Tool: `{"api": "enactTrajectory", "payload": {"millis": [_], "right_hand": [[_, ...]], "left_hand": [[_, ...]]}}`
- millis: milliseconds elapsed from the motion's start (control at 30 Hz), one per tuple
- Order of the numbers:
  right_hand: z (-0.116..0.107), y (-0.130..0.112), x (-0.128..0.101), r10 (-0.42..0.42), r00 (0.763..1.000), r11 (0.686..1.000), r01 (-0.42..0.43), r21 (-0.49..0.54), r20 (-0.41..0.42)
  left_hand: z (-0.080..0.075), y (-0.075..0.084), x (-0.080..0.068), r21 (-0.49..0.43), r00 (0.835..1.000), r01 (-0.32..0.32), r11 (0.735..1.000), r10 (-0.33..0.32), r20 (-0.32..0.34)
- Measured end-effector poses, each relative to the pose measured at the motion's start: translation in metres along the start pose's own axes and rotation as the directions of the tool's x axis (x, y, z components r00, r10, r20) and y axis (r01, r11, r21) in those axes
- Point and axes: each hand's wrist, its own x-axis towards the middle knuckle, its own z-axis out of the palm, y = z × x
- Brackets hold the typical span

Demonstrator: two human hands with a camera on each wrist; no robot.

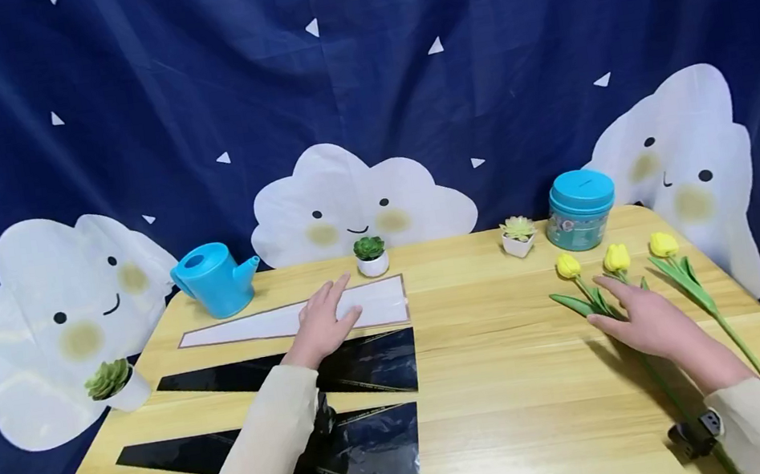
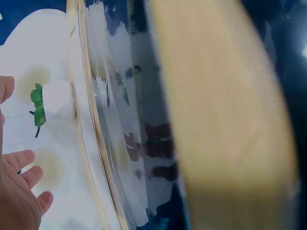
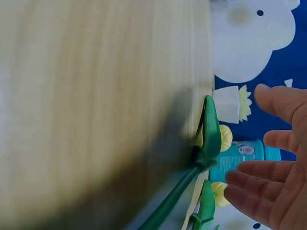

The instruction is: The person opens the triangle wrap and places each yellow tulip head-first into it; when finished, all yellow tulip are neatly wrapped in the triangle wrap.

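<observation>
While flat on table, tulips (image 1: pixel 611 269) — yellow heads, green stems.

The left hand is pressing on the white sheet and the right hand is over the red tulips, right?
Not quite. The tulips are yellow, not red, as the head view shows. The rest is right: the left hand rests flat on the white sheet, and the right hand is over the tulip stems.

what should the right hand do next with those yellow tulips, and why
Probably curl its fingers round the stems and lift. The right hand lies open over the middle yellow tulip and grips nothing yet; two more tulips lie beside it. The left hand already rests flat on the white wrapping sheet, which looks ready to receive them.
</observation>
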Motion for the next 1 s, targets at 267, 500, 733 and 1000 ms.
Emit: {"api": "enactTrajectory", "payload": {"millis": [267,500,733,1000], "right_hand": [[-0.001,0.010,-0.016,0.082,0.993,0.991,-0.089,0.095,0.080],[0.003,0.018,-0.028,0.124,0.985,0.981,-0.139,0.133,0.118],[0.010,0.021,-0.035,0.158,0.981,0.974,-0.174,0.148,0.112],[0.013,0.020,-0.037,0.185,0.971,0.956,-0.213,0.203,0.149]], "left_hand": [[0.010,-0.004,0.024,-0.076,1.000,0.016,0.997,-0.015,0.012],[0.022,-0.002,0.037,-0.060,0.998,0.041,0.997,-0.038,0.041],[0.031,0.003,0.043,-0.066,0.994,0.043,0.997,-0.036,0.102],[0.039,0.002,0.045,-0.111,0.995,0.057,0.992,-0.047,0.091]]}}
